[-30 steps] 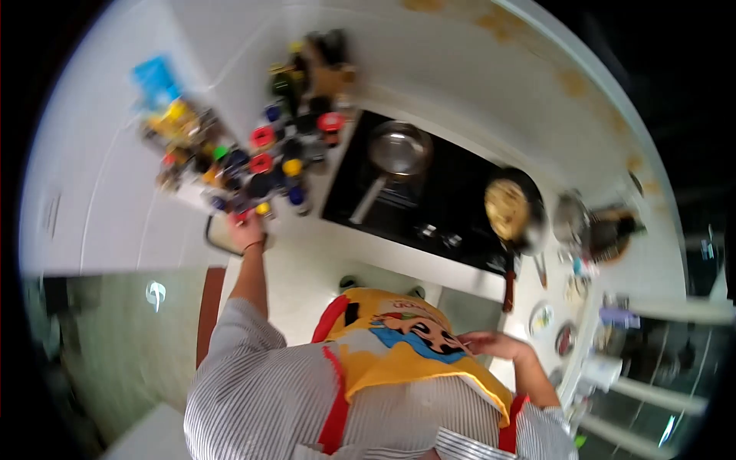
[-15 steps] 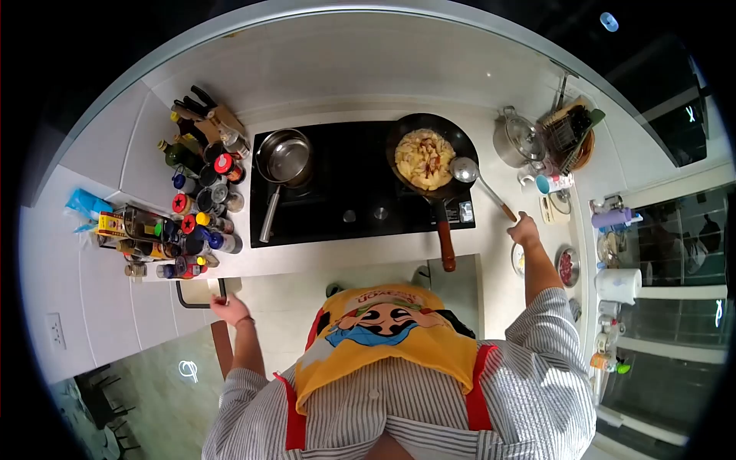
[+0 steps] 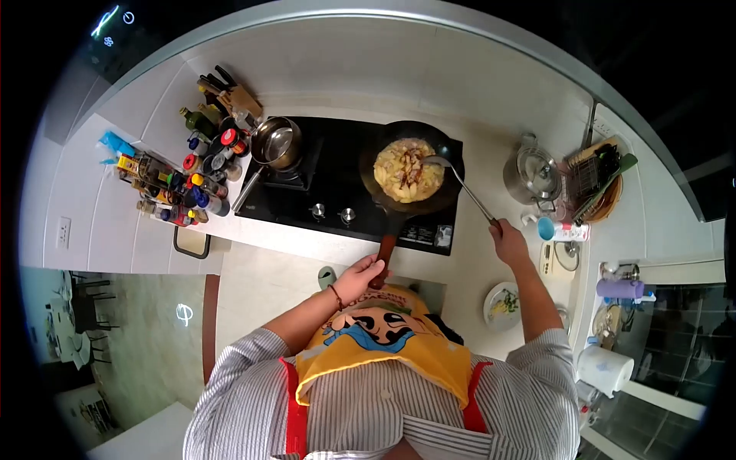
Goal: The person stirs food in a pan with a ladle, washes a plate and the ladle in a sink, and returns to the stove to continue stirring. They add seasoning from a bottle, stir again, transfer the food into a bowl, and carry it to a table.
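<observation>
A dark wok (image 3: 431,133) sits at the right of the black stove, full of yellowish pieces of food (image 3: 402,184) with dark red bits on top. My left hand (image 3: 359,279) is closed around the end of its brown wooden handle (image 3: 387,249). In my right hand (image 3: 510,242), out to the right of the wok, is the grip of a metal ladle (image 3: 477,199). The ladle's bowl rests in the food near its right side, partly sunk in it. A steel saucepan (image 3: 277,146) stands on the left of the stove.
Crowded bottles and jars (image 3: 203,184) and a knife block (image 3: 244,101) line the left side. On the right counter are a lidded steel pot (image 3: 531,175), a white plate (image 3: 492,310) with chopped greens, and a blue-and-white container (image 3: 563,231). The stove (image 3: 264,218) has two knobs in front.
My left hand has come from the far left onto the wok handle. The wok's handle has swung left, and the ladle's bowl has moved from the rim into the food.
</observation>
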A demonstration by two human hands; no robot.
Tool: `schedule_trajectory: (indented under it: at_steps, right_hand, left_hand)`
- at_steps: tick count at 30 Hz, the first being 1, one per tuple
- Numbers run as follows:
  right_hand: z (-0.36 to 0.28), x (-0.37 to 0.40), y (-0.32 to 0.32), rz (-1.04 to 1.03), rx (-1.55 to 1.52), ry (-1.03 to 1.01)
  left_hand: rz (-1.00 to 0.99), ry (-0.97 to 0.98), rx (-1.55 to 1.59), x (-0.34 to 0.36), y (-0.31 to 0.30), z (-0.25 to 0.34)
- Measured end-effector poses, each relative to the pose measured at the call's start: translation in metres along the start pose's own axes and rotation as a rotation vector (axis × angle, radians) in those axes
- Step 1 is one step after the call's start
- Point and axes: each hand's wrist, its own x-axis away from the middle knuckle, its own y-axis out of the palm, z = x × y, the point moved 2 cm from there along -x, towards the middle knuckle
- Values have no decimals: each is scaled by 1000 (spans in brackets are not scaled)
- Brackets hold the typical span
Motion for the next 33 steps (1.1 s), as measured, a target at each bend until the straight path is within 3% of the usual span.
schedule_trajectory:
  at_steps: [3,9,14,18,24,29,33]
  right_hand:
    - [-55,-5,-51,-36,-43,-60]
    - [-135,-32,-48,-82,32,-112]
    - [-174,-7,-47,-148,112,-203]
    - [-198,17,-84,-250,165,-62]
    - [-223,8,-28,-13,74,-125]
    - [-210,16,-58,-114,171,-56]
    - [-224,-5,-30,-83,168,-93]
  left_hand:
    - [-53,-171,-145,0,18,8]
    - [-168,-194,-118,-12,4,0]
    - [-200,-165,-173,-7,-1,15]
    - [-274,-181,-266,-14,-14,16]
    - [-269,-199,-309,2,-4,44]
    - [-291,-193,-264,-5,-15,26]
    - [-280,-178,-282,1,-12,33]
